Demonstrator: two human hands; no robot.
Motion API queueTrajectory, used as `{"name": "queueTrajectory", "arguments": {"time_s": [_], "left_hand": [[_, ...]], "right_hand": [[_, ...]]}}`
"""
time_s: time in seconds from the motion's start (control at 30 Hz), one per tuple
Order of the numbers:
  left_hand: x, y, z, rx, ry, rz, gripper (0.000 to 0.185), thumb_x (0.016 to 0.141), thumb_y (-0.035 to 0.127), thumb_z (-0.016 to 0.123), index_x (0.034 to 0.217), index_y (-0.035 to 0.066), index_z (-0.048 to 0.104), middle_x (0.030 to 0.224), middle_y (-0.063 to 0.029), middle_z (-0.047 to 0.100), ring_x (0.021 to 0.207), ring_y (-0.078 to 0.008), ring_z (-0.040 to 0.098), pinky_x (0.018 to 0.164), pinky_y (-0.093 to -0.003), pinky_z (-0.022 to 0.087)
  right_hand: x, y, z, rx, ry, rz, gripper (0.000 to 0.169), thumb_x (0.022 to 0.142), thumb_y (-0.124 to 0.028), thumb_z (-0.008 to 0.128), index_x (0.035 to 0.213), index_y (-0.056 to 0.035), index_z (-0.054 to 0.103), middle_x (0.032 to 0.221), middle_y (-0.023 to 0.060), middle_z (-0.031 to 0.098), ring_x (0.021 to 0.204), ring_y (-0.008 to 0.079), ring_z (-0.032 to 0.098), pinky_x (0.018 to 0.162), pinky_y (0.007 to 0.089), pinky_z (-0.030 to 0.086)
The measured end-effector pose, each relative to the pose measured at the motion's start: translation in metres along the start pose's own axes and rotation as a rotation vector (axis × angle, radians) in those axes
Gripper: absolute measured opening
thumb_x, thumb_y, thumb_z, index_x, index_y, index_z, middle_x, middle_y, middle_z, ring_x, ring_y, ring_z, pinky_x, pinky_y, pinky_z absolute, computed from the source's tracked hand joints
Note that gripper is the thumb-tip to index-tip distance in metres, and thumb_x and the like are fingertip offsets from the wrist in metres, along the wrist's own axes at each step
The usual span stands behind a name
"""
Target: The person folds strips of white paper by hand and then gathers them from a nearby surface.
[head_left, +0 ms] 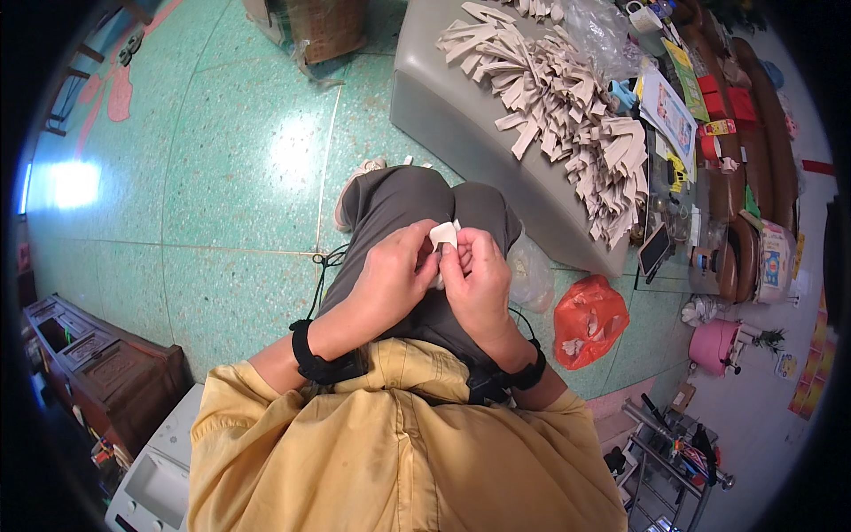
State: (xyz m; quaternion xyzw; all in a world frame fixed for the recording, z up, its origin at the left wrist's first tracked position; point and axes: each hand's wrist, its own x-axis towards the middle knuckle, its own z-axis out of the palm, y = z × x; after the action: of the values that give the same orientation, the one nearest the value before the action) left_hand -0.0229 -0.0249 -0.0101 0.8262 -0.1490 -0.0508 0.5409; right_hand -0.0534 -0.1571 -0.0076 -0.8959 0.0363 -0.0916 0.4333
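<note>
Over my lap, my left hand (392, 269) and my right hand (480, 276) meet, both pinching a small white piece (444, 234), which looks like cloth or soft sheet. Its upper part stands up between my fingertips, and a bit of white shows below them. Something small and dark is visible at my right thumb, too small to name. My fingers hide most of the piece. Ahead and to the right, a large heap of beige fabric strips (552, 100) is spread over a grey padded bench (459, 120).
An orange-red plastic bag (590, 322) holding pale scraps lies on the floor to my right, beside a clear plastic bag (532, 276). A cluttered glass table (671, 199) adjoins the bench, with a phone (654, 250) near its edge. A cardboard box (326, 30) stands ahead.
</note>
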Motion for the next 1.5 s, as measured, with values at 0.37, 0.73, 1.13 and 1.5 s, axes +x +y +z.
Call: {"name": "queueTrajectory", "arguments": {"time_s": [0.37, 0.73, 1.13, 1.5], "left_hand": [[0.009, 0.0, -0.022, -0.172, -0.187, -0.121, 0.023, 0.076, 0.002, 0.063, 0.098, 0.0, 0.061, 0.08, -0.0075, 0.061, 0.072, -0.0097, 0.057, 0.063, -0.0249, 0.047], [0.002, 0.003, -0.023, -0.348, -0.247, -0.324, 0.022, 0.089, 0.013, 0.061, 0.104, -0.003, 0.063, 0.089, -0.0048, 0.066, 0.083, -0.0082, 0.058, 0.074, -0.0227, 0.047], [0.007, 0.003, -0.026, -0.373, -0.326, -0.301, 0.018, 0.087, 0.013, 0.064, 0.096, -0.003, 0.065, 0.083, -0.0036, 0.066, 0.078, -0.006, 0.057, 0.07, -0.0224, 0.047], [0.006, 0.003, -0.031, -0.472, -0.455, -0.344, 0.017, 0.089, 0.014, 0.06, 0.088, -0.002, 0.064, 0.079, 0.0002, 0.064, 0.074, -0.0047, 0.055, 0.066, -0.0214, 0.045]], "right_hand": [[-0.015, 0.02, -0.008, -0.02, -0.065, -0.077, 0.022, 0.071, -0.001, 0.062, 0.091, -0.0018, 0.053, 0.081, 0.0142, 0.056, 0.07, 0.0336, 0.057, 0.061, 0.0402, 0.048], [-0.014, 0.004, -0.011, 0.09, -0.015, 0.017, 0.021, 0.073, 0.001, 0.064, 0.09, -0.0017, 0.052, 0.079, 0.0104, 0.057, 0.061, 0.019, 0.059, 0.055, 0.0312, 0.048], [0.003, 0.013, -0.027, 0.461, -0.245, 0.174, 0.016, 0.082, -0.006, 0.068, 0.095, 0.0005, 0.06, 0.081, 0.0033, 0.061, 0.069, 0.0075, 0.056, 0.062, 0.0213, 0.046], [-0.004, 0.016, -0.031, 0.859, -0.319, 0.366, 0.009, 0.085, -0.005, 0.064, 0.089, 0.001, 0.059, 0.081, 0.0025, 0.062, 0.072, 0.0061, 0.057, 0.064, 0.0203, 0.046]]}}
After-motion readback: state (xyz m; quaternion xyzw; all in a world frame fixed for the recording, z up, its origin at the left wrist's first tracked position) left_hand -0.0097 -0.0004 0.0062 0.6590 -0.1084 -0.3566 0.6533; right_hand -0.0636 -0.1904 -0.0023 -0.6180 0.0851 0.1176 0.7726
